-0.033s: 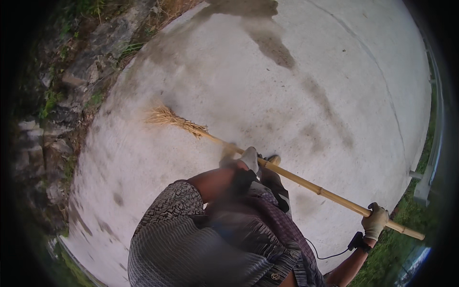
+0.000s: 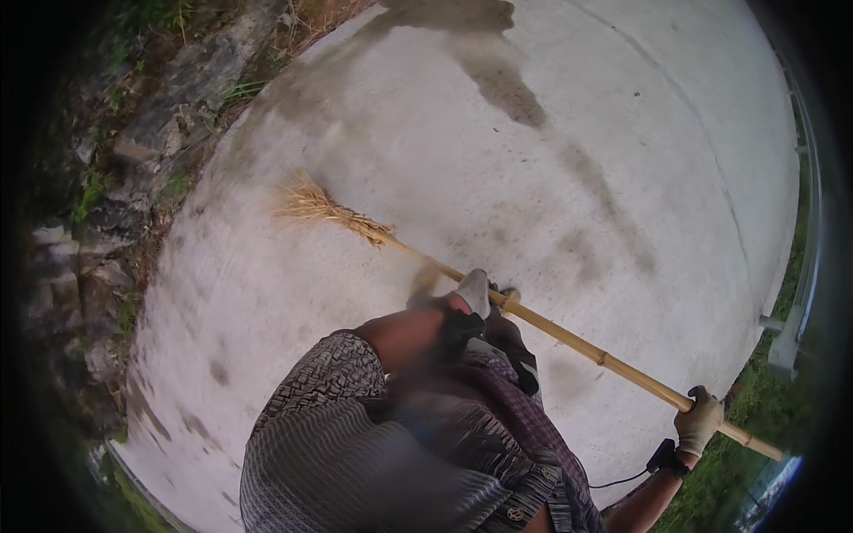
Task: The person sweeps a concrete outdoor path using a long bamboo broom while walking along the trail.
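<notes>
I hold a broom (image 2: 569,338) with a long bamboo handle and a spread of straw-coloured twigs at its far left end. My left hand (image 2: 474,293), in a pale glove, is closed round the handle near its middle, in front of my body. Farther right and lower, my right hand (image 2: 700,421), gloved too, grips the handle close to its butt end. The broom's twigs (image 2: 324,210) are over the pale concrete, their tips blurred; whether they touch it I cannot tell. My shoe tips (image 2: 511,296) show partly behind the handle.
Pale concrete pavement (image 2: 400,115) spreads around me, with a dark damp stain (image 2: 502,84) ahead. A rocky bank (image 2: 107,231) with weeds borders the left side. Along the right edge run a metal guardrail (image 2: 804,293) and grass (image 2: 702,497).
The broom has shifted slightly to the right, its twigs a little farther ahead and its butt end slightly lower. Both hands have moved with it, still gripping the handle.
</notes>
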Action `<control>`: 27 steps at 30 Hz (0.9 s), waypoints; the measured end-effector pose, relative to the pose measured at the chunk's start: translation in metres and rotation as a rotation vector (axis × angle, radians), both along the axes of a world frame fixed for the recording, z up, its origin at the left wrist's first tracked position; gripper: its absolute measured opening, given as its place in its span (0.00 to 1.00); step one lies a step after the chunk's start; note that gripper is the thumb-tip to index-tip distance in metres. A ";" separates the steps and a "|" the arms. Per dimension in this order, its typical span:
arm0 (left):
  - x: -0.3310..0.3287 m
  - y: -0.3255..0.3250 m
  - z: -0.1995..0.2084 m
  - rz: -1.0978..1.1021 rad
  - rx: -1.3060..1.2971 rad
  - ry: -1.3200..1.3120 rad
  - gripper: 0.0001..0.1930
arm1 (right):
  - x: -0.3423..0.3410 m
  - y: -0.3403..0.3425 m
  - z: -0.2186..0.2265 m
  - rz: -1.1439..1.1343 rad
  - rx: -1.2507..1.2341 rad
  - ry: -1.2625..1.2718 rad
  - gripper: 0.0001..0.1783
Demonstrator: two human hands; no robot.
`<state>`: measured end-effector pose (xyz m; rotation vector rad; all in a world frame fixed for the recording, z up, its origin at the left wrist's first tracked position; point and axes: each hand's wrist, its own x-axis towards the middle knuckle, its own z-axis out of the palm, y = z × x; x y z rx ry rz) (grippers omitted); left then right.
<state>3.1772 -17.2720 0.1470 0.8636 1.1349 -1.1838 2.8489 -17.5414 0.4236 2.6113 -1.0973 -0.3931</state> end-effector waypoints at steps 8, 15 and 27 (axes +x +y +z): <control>0.144 -0.091 -0.003 -0.033 -0.265 -0.525 0.06 | -0.007 0.150 -0.072 -0.294 -0.224 -0.146 0.09; 0.177 -0.060 0.019 0.007 -0.619 -0.440 0.06 | -0.042 0.237 -0.119 -0.566 0.099 -0.325 0.03; 0.163 0.101 -0.070 0.076 0.058 -0.409 0.08 | -0.016 0.237 -0.132 -0.384 0.190 -0.129 0.04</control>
